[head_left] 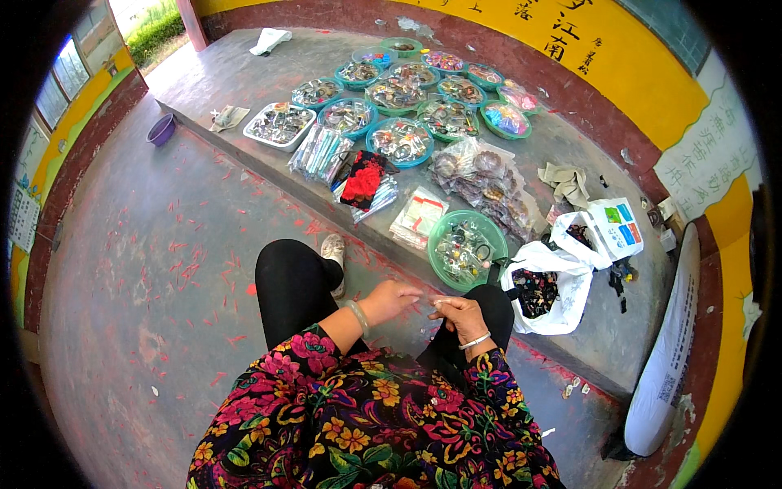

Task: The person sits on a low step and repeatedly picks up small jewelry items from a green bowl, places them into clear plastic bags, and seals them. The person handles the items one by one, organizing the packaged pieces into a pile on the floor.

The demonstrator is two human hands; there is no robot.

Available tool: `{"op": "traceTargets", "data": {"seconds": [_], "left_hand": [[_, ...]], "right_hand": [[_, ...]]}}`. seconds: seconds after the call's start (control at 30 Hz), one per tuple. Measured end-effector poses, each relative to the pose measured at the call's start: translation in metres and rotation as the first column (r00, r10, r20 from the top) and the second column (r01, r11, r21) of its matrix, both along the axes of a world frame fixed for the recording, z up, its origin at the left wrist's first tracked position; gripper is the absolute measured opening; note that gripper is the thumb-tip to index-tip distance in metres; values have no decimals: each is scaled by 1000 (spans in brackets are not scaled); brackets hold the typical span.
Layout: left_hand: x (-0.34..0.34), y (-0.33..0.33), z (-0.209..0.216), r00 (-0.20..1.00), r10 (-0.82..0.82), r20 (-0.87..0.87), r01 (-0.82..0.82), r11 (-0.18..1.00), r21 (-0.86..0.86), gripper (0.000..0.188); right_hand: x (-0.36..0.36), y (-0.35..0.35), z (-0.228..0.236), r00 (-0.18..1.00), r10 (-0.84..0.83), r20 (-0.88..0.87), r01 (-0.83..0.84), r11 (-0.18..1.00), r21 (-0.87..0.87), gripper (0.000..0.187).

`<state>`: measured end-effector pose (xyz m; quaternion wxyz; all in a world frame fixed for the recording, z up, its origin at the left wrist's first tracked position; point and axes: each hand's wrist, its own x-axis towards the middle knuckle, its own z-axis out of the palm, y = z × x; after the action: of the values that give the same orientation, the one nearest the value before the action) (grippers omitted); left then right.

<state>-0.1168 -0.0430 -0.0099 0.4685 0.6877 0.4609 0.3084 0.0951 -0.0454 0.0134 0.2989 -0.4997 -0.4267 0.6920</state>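
Note:
In front of my lap, my left hand [393, 301] and my right hand [463, 316] meet with fingers pinched. Between their fingertips is a small see-through piece [423, 301] that looks like a plastic bag; its contents are too small to tell. A pale bangle [358, 318] circles my left wrist, a silvery one [475, 341] my right. Just beyond my right hand, a green basket [440, 273] on the raised ledge holds small clear packets. An open white bag [573, 295] with small dark pieces stands right of my knee.
Several round baskets and a white rectangular tray [261, 140] of small packets cover the far ledge [236, 69]. Bundled clear packets [322, 155], a red-and-black cloth item [364, 179] and large plastic bags [489, 183] lie nearer. A purple basin [161, 130] sits on the lower floor, left.

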Motion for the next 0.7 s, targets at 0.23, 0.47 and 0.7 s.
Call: {"op": "traceTargets", "data": {"seconds": [0.23, 0.47, 0.7], "left_hand": [[2, -1, 11, 983, 44, 179, 14, 951, -310, 23], [4, -1, 10, 932, 109, 345, 73, 877, -475, 24], [2, 1, 5, 833, 217, 509, 130, 818, -561, 24]], "right_hand": [[5, 2, -13, 998, 11, -55, -8, 998, 56, 21], [2, 2, -3, 998, 2, -68, -1, 1000, 23, 25], [2, 2, -5, 997, 8, -75, -3, 997, 71, 23]]}}
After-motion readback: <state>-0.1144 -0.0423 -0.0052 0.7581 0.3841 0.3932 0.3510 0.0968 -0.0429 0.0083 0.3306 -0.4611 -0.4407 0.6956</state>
